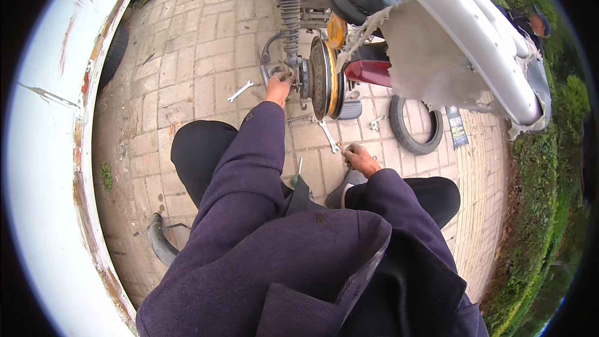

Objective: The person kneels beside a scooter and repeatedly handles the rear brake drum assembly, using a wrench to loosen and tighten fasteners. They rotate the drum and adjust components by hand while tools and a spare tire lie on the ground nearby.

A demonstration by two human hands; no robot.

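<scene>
My left hand (279, 89) reaches to the hub end beside the wheel drum (320, 79), below a coil-spring shock absorber (290, 15). Its fingers are closed at the axle end; what they grip is too small to make out. Low over the paving, my right hand (362, 161) has its fingers curled together, with whatever is in them hidden. Just left of that hand lies an open-ended wrench (329, 136). A second wrench (240, 91) rests on the bricks left of my left hand. A screwdriver (299, 167) points up between my knees.
A loose black tyre (399, 126) lies right of the wheel. Above hang a torn grey cover (430, 56) and a silver frame tube (474, 31). A white rusty-edged panel (47, 118) borders the left. A curved black part (161, 240) lies lower left; a hedge (540, 212) lines the right.
</scene>
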